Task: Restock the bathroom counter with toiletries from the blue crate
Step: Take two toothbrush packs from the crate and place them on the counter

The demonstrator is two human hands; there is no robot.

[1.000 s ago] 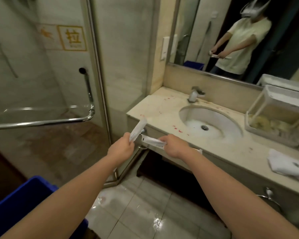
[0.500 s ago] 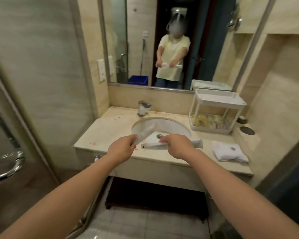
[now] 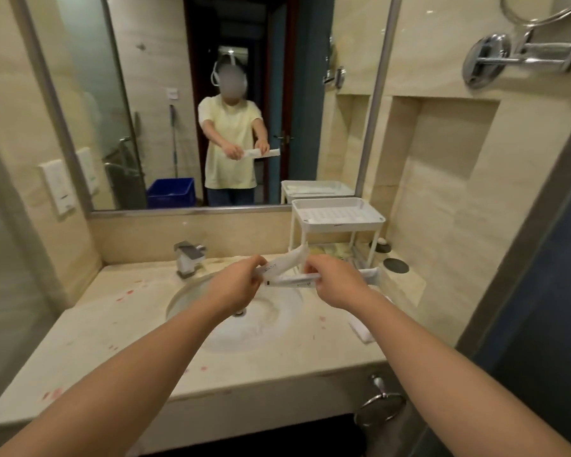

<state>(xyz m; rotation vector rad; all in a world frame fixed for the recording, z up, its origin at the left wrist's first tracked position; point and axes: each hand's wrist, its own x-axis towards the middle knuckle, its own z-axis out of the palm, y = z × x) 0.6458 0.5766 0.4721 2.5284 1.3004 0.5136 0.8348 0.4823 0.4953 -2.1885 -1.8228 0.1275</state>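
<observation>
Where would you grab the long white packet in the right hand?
Probably the bare stretch left of the right hand, pinched from the near side: the long white packet lies level and flat there, and the second packet, in the left hand, crowds the far side.

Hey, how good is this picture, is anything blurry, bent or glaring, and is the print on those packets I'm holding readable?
Head view: dim, warm yellowish light; wide-angle bending makes the mirror frame and the walls lean outward; the white packets held in the left hand and right hand look soft, their print unreadable; bright glints sit on the chrome wall mount.
</observation>
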